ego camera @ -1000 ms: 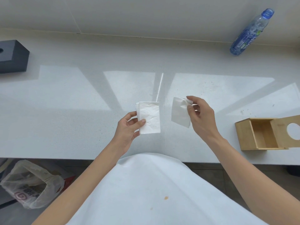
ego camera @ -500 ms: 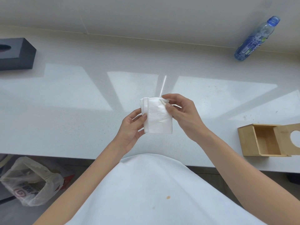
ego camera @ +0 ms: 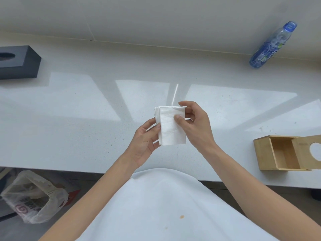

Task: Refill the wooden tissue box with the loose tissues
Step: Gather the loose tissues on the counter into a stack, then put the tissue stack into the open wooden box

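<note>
Tissues (ego camera: 171,126), folded white and stacked into a small pack, are held upright above the counter (ego camera: 86,129), over its front edge near the middle. The left hand (ego camera: 145,141) cups the pack from the left and below, its thumb pressed on the front sheet at the left edge and its fingers curled behind, so it is closed on the stack. The right hand (ego camera: 194,125) grips the pack from the right: its thumb lies flat on the front sheet near the top, and its index finger hooks over the top right corner, so it too is clamped on the tissues. The sheet edges show fanned slightly at the upper left corner of the pack. A wooden box (ego camera: 284,153) sits at the front right of the counter, well apart from the hands, lying with its open side up and its inside bare. Its lid (ego camera: 308,152), with a round hole, covers the right part of the opening and runs out of view at the right edge. A blue bottle (ego camera: 272,45) lies tilted at the back right, against the wall. A black box (ego camera: 18,62) sits at the back left corner. A thin white streak crosses the counter just behind the pack; I cannot tell what it is. Below the counter edge at the left, a plastic bag (ego camera: 33,197) lies on the floor.
</note>
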